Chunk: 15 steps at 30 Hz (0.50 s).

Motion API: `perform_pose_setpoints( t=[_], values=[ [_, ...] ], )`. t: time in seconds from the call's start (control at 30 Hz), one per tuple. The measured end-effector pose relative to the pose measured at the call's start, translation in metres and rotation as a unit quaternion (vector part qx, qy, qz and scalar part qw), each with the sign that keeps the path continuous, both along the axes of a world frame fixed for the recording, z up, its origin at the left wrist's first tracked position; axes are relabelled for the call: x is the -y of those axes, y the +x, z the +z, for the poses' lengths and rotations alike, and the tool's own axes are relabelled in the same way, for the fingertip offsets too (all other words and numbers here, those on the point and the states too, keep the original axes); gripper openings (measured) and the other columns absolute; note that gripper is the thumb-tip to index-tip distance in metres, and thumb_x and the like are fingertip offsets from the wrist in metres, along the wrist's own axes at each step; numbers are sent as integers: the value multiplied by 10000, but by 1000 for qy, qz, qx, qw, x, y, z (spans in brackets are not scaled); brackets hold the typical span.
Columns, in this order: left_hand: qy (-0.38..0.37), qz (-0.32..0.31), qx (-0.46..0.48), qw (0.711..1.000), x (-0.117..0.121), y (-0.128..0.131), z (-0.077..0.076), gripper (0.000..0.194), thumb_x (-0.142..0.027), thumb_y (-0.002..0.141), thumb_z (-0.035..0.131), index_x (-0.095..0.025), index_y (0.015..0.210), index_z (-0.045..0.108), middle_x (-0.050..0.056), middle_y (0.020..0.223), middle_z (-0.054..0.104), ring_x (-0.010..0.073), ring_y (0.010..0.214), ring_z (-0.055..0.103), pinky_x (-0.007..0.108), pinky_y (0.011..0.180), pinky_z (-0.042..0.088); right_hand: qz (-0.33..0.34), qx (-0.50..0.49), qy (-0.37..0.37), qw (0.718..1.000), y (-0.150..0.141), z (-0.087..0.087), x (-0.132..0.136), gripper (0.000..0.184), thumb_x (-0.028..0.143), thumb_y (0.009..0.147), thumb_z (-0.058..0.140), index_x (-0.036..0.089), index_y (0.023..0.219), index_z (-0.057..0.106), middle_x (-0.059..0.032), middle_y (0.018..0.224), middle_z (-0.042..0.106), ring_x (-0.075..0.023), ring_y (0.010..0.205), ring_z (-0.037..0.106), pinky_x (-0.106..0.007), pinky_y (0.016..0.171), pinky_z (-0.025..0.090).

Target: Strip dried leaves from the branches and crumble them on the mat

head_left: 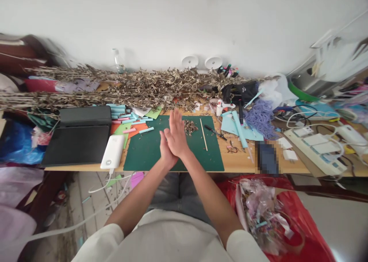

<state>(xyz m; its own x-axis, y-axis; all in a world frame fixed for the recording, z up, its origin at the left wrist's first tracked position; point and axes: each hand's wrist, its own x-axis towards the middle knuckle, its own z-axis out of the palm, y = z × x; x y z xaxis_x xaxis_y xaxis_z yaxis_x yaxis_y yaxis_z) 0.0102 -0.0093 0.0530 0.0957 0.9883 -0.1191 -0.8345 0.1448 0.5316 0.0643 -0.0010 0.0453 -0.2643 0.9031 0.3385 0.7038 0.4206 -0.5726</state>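
Observation:
My right hand (177, 138) is pressed palm to palm against my left hand (167, 154) above the green cutting mat (143, 150). The right fingers are stretched out, pointing toward the wall. Of the left hand, the thumb and heel show; most of its fingers are hidden behind the right. Whether anything lies between the palms cannot be seen. Just beyond the right hand is a small heap of crumbled dried plant bits (190, 127) on the mat. A thin wooden stick (204, 134) and a black pen (215, 132) lie to its right.
Long bundles of dried stalks (161, 83) stretch along the wall. A black tablet case (77, 143) and white power bank (112, 151) sit left; purple yarn (260, 118), a glue gun (224, 107) and a power strip (316, 150) right. Below hangs a red bag (304, 223) of scraps.

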Motion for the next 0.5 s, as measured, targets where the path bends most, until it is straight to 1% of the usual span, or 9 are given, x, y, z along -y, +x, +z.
perform_pose_setpoints(
  t=[0.07, 0.1, 0.13, 0.2, 0.27, 0.3, 0.4, 0.47, 0.5],
  values=[
    [-3, -22, 2, 1000, 1, -1, 2, 740, -705, 897, 172, -252, 1397, 477, 42, 1481, 439, 244, 1455, 235, 411, 1153, 301, 17, -7, -10, 1000, 1, 1, 3, 659, 538, 982, 80, 269, 1465, -280, -17, 1610, -105, -255, 1478, -69, -566, 1181, 155],
    [-11, -18, -2, 1000, 2, 0, 3, 767, -727, 882, 164, -251, 1387, 491, 45, 1480, 439, 255, 1453, 240, 415, 1144, 314, 25, -9, -6, 1000, 1, 3, 5, 667, 547, 979, 84, 268, 1468, -274, -22, 1610, -103, -263, 1479, -56, -571, 1177, 164],
    [-18, -18, -7, 1000, 3, 1, 4, 740, -721, 886, 168, -282, 1387, 489, 27, 1483, 434, 254, 1453, 239, 420, 1138, 322, 29, -9, 3, 1000, 1, 4, 6, 679, 561, 975, 99, 272, 1473, -261, -23, 1611, -98, -272, 1479, -48, -582, 1174, 162],
    [-29, 13, -11, 999, 4, 5, 6, 648, -666, 919, 184, -335, 1409, 447, -7, 1490, 424, 242, 1451, 249, 427, 1132, 329, 9, -2, 25, 1000, 1, 8, 6, 685, 584, 968, 130, 307, 1484, -226, 1, 1612, -80, -282, 1479, -54, -613, 1169, 126],
    [-35, 10, -3, 999, 5, 9, 8, 621, -633, 933, 215, -323, 1432, 416, -3, 1496, 416, 235, 1448, 258, 424, 1135, 329, -10, 6, 26, 1000, 2, 11, 3, 678, 585, 969, 127, 316, 1480, -229, 13, 1610, -96, -277, 1478, -72, -608, 1171, 123],
    [-34, -2, 5, 999, 6, 9, 9, 655, -655, 920, 226, -300, 1436, 415, 14, 1492, 423, 245, 1447, 258, 427, 1137, 326, -13, 10, 19, 1000, 3, 11, 2, 672, 578, 972, 111, 308, 1475, -243, 11, 1608, -112, -272, 1477, -76, -595, 1174, 135],
    [-28, -11, 24, 999, 5, 10, 9, 715, -701, 894, 217, -277, 1428, 433, 38, 1488, 430, 267, 1451, 243, 445, 1146, 302, 3, 25, 6, 1000, 6, 10, 0, 674, 566, 976, 97, 281, 1467, -267, 1, 1604, -141, -263, 1478, -73, -563, 1181, 163],
    [-19, 13, 30, 999, 6, 10, 8, 616, -633, 935, 207, -327, 1421, 430, 0, 1495, 420, 232, 1455, 236, 430, 1155, 285, 12, 42, 10, 999, 8, 9, -1, 697, 581, 972, 142, 293, 1474, -247, 11, 1604, -134, -265, 1478, -79, -571, 1182, 144],
    [-16, 11, 31, 999, 7, 10, 7, 589, -608, 947, 207, -334, 1418, 432, -8, 1497, 418, 219, 1456, 236, 421, 1159, 279, 6, 48, 7, 999, 9, 8, -2, 702, 583, 972, 155, 299, 1473, -247, 18, 1606, -124, -262, 1477, -88, -579, 1181, 135]
  ],
)
